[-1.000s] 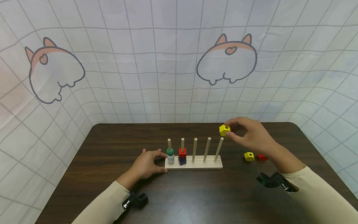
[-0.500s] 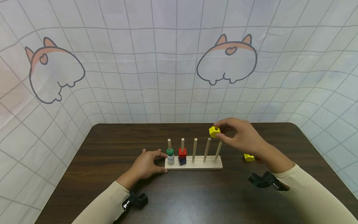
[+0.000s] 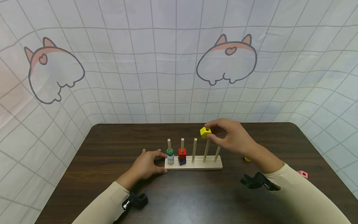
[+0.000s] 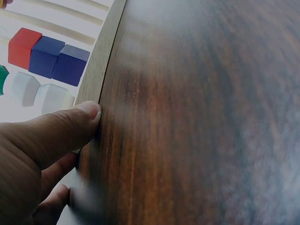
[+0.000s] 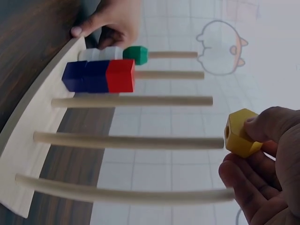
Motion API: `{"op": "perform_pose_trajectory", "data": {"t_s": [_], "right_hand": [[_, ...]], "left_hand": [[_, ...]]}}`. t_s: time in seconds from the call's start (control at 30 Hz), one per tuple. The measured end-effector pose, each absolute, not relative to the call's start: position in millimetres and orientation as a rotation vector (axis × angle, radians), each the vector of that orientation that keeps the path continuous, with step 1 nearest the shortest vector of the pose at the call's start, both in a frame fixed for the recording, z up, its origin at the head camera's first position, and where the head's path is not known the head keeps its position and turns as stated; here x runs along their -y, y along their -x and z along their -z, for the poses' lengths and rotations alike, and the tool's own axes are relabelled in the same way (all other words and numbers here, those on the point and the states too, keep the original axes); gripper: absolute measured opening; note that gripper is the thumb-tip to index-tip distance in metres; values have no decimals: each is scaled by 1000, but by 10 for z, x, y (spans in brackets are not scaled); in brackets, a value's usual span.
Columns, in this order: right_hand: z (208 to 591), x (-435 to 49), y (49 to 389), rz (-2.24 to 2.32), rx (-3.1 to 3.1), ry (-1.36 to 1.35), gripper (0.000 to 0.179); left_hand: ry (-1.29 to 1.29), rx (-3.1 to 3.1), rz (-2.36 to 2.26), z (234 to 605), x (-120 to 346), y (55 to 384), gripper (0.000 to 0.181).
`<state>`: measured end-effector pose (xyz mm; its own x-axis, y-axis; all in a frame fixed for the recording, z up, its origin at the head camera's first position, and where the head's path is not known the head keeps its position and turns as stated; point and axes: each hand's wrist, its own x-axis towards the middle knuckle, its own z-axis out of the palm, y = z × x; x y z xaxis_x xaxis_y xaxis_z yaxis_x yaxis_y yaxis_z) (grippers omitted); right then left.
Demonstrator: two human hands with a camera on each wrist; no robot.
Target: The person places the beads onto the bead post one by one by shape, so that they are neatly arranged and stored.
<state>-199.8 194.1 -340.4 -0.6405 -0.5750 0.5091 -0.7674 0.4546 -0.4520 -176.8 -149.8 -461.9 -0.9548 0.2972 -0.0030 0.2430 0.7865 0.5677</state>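
My left hand (image 3: 146, 163) holds the left end of a wooden peg board (image 3: 201, 166), its thumb at the front edge. The leftmost peg carries white blocks (image 5: 101, 53) with a green block (image 3: 170, 152) on top. On the second peg, dark blue blocks (image 5: 85, 76) sit under a red block (image 3: 182, 153). The other three pegs are bare. My right hand (image 3: 230, 136) pinches a yellow hexagonal block (image 3: 205, 133) between thumb and fingers. In the right wrist view, the block's hole faces the tip of the fourth peg (image 5: 131, 141), close to it.
Another yellow block (image 3: 247, 159) lies on the dark wooden table (image 3: 193, 199), mostly hidden by my right wrist. A pink block (image 3: 303, 174) shows beside the right sleeve. A white gridded cloth (image 3: 156, 77) with animal drawings hangs behind the table.
My right hand has moved left with the yellow block, from beyond the fifth peg to the top of the fourth. The left hand and peg board have stayed still.
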Motion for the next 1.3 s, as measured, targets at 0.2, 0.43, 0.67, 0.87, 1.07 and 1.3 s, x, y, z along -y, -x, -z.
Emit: {"op": "perform_pose_trajectory", "data": {"t_s": [0.2, 0.43, 0.67, 0.87, 1.07, 1.3], "right_hand": [[3415, -1823, 1975, -974, 2429, -1156, 35], [3472, -1711, 1941, -997, 2427, -1127, 35], [3517, -1639, 1907, -1018, 2468, -1076, 35], [3541, -1596, 1863, -1009, 2473, -1060, 35], [3566, -1572, 1784, -932, 2519, -996, 35], [3621, -1517, 1712, -932, 2543, -908, 36]], "left_hand": [[-428, -2884, -896, 4621, 1502, 1765, 51], [-428, -2884, -891, 4625, 1501, 1770, 51], [-429, -2879, -896, 4623, 1501, 1773, 51], [-428, -2876, -902, 4626, 1501, 1772, 51], [-433, -2880, -897, 4635, 1501, 1777, 51], [-435, -2880, -897, 4639, 1505, 1779, 52]]}}
